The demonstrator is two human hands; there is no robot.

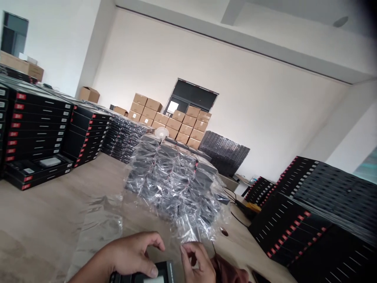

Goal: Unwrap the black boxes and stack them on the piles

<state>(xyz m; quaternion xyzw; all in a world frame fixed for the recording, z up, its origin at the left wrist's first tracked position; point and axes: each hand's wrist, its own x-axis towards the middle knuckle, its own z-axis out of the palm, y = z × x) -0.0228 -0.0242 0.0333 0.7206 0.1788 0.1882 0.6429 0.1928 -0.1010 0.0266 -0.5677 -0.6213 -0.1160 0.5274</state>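
At the bottom of the view my left hand (132, 253) lies over a black box (169, 271) with a pale grey panel on top. Its thumb presses on the box; the index finger curves free above it, and the other fingers are hidden. Just to the right, my right hand (198, 263) is closed in a pinch, fingertips beside the lower edge of the clear plastic around the wrapped boxes (173, 177). Whatever is between those fingertips is too small to make out. A flat clear plastic bag (98, 224) lies left of my left hand.
Black boxes with red labels (39, 125) are stacked at left, with more black boxes (294, 228) at right. The wooden table (38, 224) has a hole (224, 232) near the wrapped pile. Brown cloth (229, 269) sits beside my right hand. Cartons (171, 122) stand behind.
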